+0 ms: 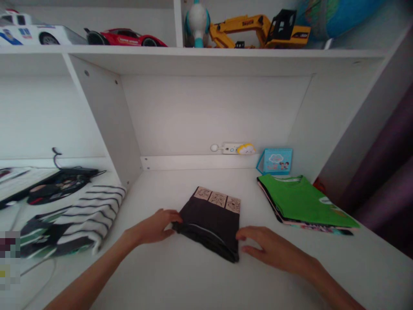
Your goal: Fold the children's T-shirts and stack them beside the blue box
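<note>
A folded black shirt (pixel 209 219) with a row of beige printed squares at its far end lies on the white desk, slightly turned. My left hand (pixel 158 226) is at its near left corner, fingers on top and thumb below, with the cloth edge between them. On the opposite side my right hand (pixel 267 245) rests its fingertips against the right edge, its thumb apart from the fingers and no cloth visibly gripped. The near edge of the shirt shows loose, layered folds.
A stack of folded clothes with a green shirt (pixel 300 198) on top lies right, before a blue desk calendar (pixel 278 161). Striped clothing (pixel 93 211) lies left of the upright divider (pixel 100 99). A power strip (pixel 230 148) sits at the back. Toy vehicles stand on the shelf (pixel 219 52) above.
</note>
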